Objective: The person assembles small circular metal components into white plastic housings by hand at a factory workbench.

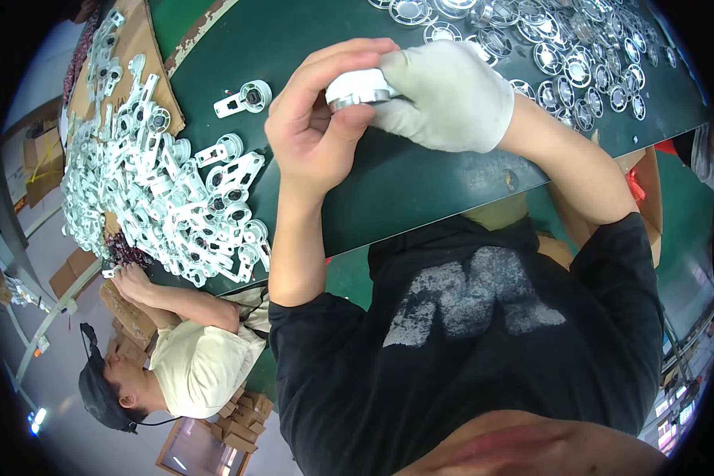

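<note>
Above the green tabletop, both hands meet around a white round plastic housing [358, 82] with a silver metal rim along its lower side. My bare left hand [313, 119] curls around it from the left, the thumb pressed against the rim. From the right, my right hand [452, 95], in a whitish glove, grips its other side with bent fingers. The housing's inner side is hidden. Left of my left hand lies a white part with a ring, a dark motor and a short handle [250, 97].
A big heap of similar white parts [166, 174] covers the table's left side, partly over cardboard [135, 55]. Silver spoked rings [563, 59] are piled at the far right. A co-worker [190, 361] in a cap sits at the left. An open carton [649, 202] stands beyond my right arm.
</note>
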A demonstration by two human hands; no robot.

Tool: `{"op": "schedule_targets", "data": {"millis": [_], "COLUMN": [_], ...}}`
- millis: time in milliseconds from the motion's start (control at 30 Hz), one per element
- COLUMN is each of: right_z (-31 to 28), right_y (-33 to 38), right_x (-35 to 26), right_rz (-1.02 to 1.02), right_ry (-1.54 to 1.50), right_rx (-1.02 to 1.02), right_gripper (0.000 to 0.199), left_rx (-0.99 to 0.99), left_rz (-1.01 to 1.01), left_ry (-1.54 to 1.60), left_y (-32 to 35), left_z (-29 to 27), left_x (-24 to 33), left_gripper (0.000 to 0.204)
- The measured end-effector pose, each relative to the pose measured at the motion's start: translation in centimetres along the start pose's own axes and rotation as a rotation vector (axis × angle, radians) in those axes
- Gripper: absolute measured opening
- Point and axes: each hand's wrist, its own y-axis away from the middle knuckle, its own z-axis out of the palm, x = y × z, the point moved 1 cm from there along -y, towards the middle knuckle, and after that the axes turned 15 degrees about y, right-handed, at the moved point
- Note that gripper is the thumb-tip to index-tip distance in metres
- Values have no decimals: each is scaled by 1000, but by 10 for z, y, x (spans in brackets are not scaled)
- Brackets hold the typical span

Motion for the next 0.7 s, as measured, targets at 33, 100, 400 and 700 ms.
{"op": "schedule_targets", "data": {"millis": [33,100,400,700], "right_z": [0,8,12,-2], "right_y": [2,4,1,-9], "right_x": [-1,-1,-2,-4], "right_rz": [-44,-80,47,228], "right_ry": [75,93,19,-85], "right_rx": [55,119,174,-70], "right_gripper": [30,27,35,34], "left_rx": [-22,20,-162,389], "left_rz": [-4,-4,-131,-756], "left_ry": [10,39,-232,450], "left_y": [-1,-1,-32,-82], "left_z": [-1,3,-11,-173], "left_x": [1,6,28,3], "left_gripper": [40,31,32,22]}}
